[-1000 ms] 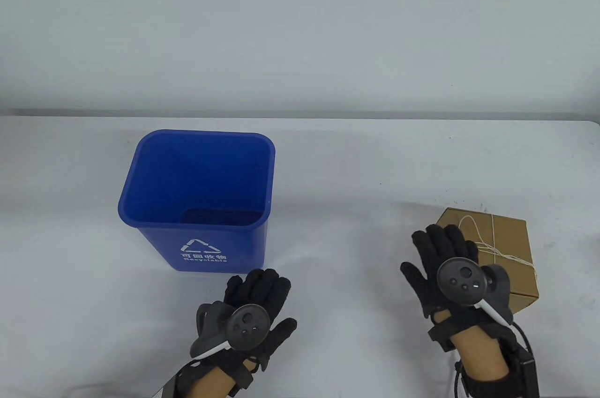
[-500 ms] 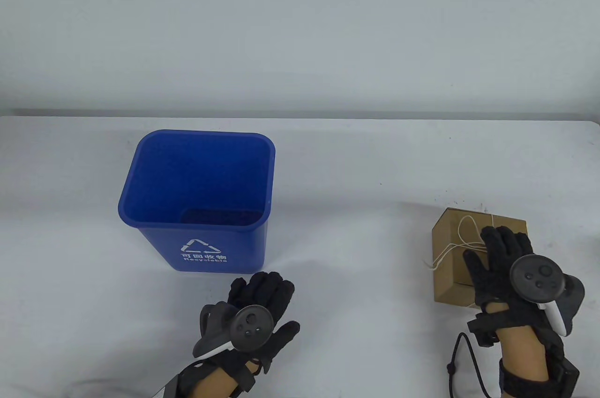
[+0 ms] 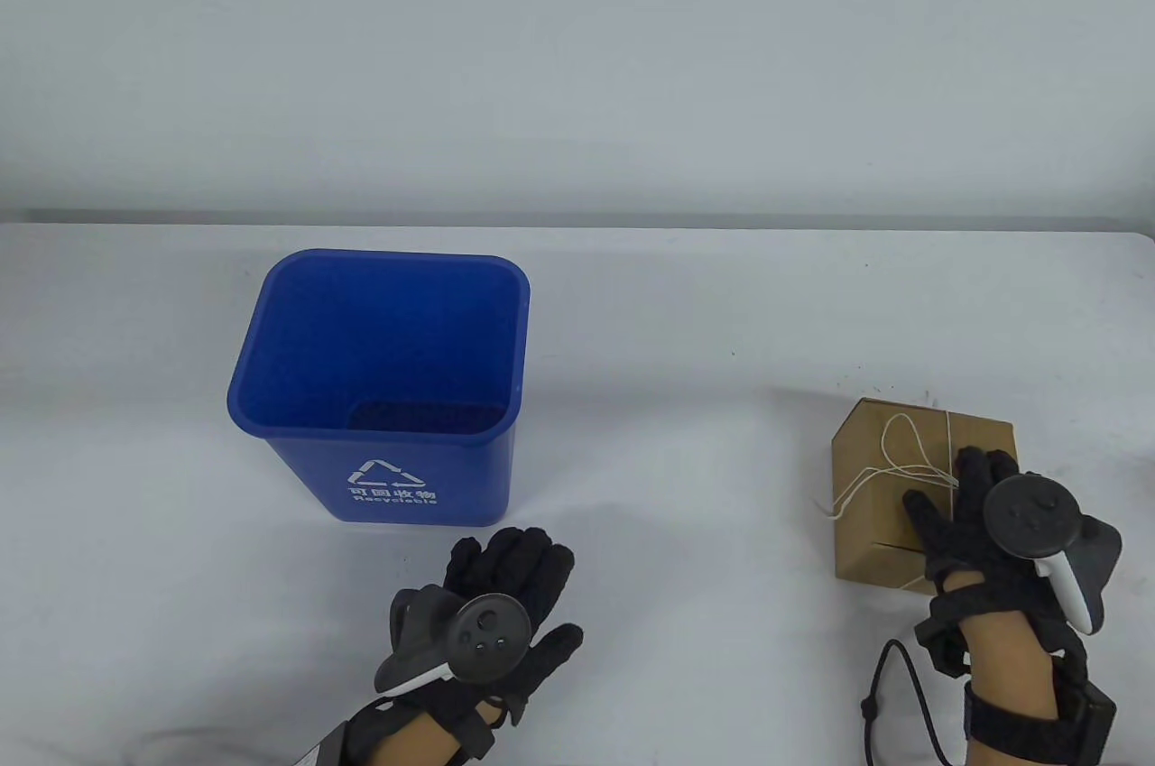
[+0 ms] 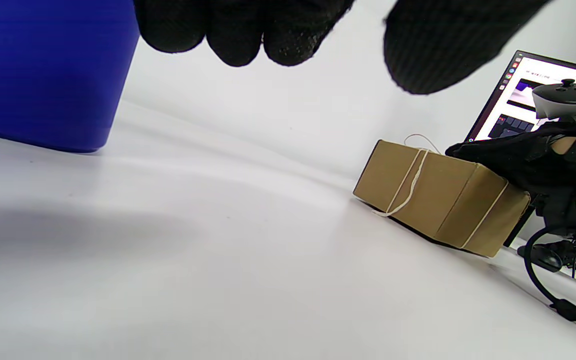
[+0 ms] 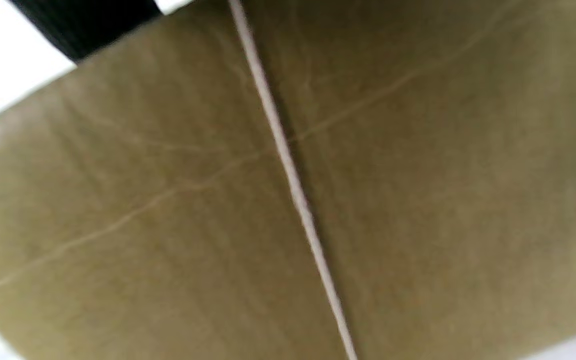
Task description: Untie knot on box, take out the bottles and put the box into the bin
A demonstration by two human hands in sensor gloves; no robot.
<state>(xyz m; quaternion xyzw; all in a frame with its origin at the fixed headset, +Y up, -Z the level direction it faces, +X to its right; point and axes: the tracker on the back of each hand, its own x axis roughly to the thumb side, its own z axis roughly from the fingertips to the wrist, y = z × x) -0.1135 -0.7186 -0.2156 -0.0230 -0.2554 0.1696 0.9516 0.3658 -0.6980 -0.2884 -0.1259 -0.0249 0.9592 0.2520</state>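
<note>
A lit laptop screen (image 4: 528,100) stands beyond the white table (image 3: 686,333).

The room is bright, with soft and even light from above. On the white table (image 3: 686,333) the shadows are pale and without hard edges; a weak one lies beside the blue bin (image 3: 379,369). The table view is sharp, without glare. In the left wrist view the glove fingers (image 4: 233,30) at the top are dark and a little soft, and a screen (image 4: 528,95) at the right shines very white. The right wrist view is blurred: the box (image 5: 318,200) fills it too close, and the string (image 5: 288,175) looks smeared.
</note>
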